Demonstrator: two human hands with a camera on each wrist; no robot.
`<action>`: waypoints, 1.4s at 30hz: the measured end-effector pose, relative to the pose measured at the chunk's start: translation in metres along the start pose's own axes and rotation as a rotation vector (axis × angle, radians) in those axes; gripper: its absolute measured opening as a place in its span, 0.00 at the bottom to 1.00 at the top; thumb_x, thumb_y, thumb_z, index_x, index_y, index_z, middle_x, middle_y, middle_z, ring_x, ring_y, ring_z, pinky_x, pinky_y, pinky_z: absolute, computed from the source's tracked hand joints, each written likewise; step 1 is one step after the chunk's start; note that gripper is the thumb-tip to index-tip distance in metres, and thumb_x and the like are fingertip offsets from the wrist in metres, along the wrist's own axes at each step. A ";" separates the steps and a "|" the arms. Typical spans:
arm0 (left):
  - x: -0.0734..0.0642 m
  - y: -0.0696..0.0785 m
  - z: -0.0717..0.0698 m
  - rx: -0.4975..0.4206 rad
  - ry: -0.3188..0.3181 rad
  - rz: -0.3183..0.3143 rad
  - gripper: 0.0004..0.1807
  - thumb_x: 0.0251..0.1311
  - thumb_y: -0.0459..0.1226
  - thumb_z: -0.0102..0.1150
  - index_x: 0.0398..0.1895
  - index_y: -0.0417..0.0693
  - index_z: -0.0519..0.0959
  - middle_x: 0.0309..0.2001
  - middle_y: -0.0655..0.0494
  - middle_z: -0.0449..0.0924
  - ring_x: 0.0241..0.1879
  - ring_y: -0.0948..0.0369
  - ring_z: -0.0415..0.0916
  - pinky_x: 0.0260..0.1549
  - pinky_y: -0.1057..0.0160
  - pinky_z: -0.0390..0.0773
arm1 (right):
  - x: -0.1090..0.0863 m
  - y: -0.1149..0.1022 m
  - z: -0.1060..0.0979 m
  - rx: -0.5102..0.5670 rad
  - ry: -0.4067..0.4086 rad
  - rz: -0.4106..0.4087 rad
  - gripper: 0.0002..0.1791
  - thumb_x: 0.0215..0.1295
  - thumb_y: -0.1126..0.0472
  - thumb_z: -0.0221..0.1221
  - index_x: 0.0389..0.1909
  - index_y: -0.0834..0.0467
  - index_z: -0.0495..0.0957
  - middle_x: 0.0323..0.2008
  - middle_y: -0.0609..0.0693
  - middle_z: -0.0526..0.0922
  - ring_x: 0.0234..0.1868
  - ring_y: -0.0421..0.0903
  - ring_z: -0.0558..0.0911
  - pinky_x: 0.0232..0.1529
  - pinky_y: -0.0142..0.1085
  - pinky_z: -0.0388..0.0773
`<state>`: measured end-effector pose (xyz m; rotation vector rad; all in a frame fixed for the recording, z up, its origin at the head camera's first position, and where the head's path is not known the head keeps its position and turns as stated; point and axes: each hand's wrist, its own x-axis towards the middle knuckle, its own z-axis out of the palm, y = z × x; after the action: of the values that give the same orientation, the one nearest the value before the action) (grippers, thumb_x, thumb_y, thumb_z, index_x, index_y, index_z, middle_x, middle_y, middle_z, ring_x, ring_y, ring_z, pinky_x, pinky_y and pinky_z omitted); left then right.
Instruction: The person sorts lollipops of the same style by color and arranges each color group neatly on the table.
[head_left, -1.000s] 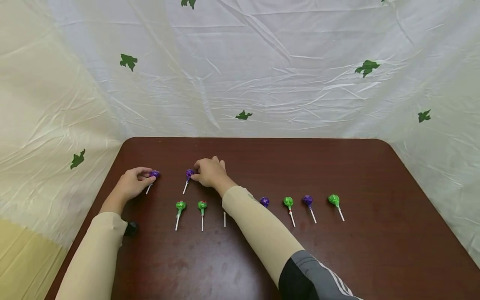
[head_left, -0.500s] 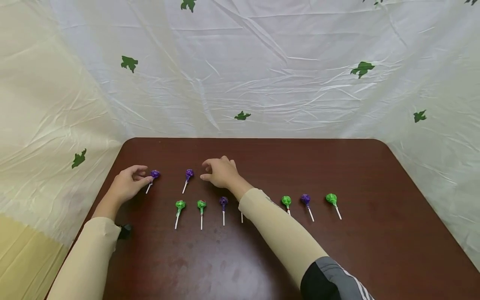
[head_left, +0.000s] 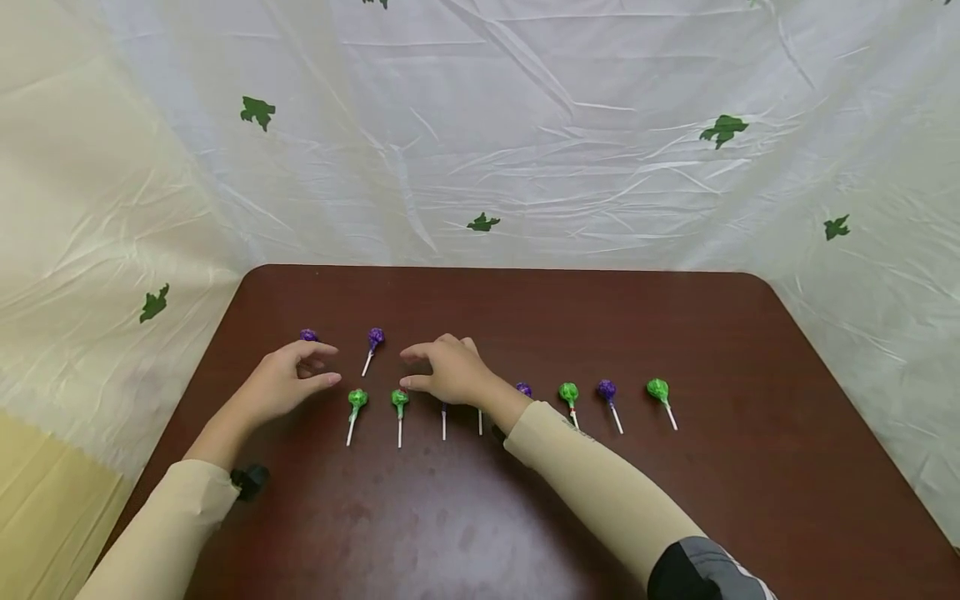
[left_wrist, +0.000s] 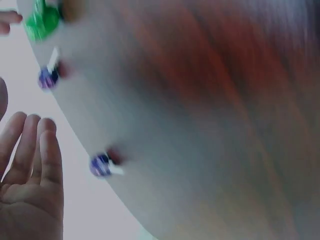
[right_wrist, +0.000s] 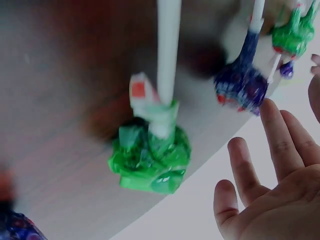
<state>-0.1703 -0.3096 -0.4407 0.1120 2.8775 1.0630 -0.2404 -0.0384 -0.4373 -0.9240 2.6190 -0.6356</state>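
My left hand (head_left: 288, 379) has its fingers loosely extended and holds nothing. It hovers just in front of a purple lollipop (head_left: 308, 335), hiding its stick. A second purple lollipop (head_left: 376, 337) lies to the right in the same back row. My right hand (head_left: 453, 371), also holding nothing, is over the front row, near a green lollipop (head_left: 400, 398). Beneath it two white sticks show, their heads covered. Another green lollipop (head_left: 357, 398) lies between the hands. In the right wrist view, a green lollipop (right_wrist: 152, 160) and a purple lollipop (right_wrist: 242, 87) appear close up.
Along the front row to the right lie a purple lollipop (head_left: 524, 389) partly behind the right arm, a green one, another purple lollipop (head_left: 607, 389) and a green lollipop (head_left: 657, 389). The brown table (head_left: 465, 533) meets a white sheet (head_left: 600, 183) with green patches.
My left hand has let go of the left purple lollipop and moved right and nearer. My right hand has left the second purple lollipop, moving right and then nearer to the front row.
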 end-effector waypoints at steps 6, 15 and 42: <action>-0.001 0.010 0.017 -0.001 -0.110 0.012 0.25 0.63 0.43 0.66 0.61 0.44 0.77 0.55 0.44 0.79 0.50 0.50 0.79 0.48 0.51 0.81 | -0.006 -0.006 0.006 -0.072 -0.018 -0.022 0.28 0.64 0.39 0.62 0.63 0.43 0.77 0.56 0.37 0.83 0.62 0.45 0.71 0.61 0.47 0.59; 0.002 0.013 0.030 -0.004 -0.152 0.035 0.23 0.62 0.40 0.67 0.58 0.42 0.78 0.53 0.45 0.79 0.47 0.54 0.79 0.44 0.55 0.82 | -0.009 -0.007 0.014 -0.134 0.000 -0.034 0.28 0.61 0.39 0.64 0.62 0.43 0.78 0.56 0.37 0.83 0.59 0.45 0.73 0.60 0.46 0.60; 0.003 0.011 0.036 -0.009 -0.145 0.059 0.18 0.57 0.36 0.71 0.50 0.42 0.82 0.43 0.51 0.83 0.41 0.59 0.81 0.42 0.59 0.81 | -0.004 -0.010 0.020 -0.169 0.015 -0.057 0.21 0.59 0.41 0.66 0.53 0.41 0.84 0.51 0.38 0.85 0.52 0.45 0.75 0.54 0.44 0.62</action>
<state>-0.1697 -0.2777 -0.4614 0.2637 2.7554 1.0314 -0.2237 -0.0489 -0.4489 -1.0500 2.7008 -0.4416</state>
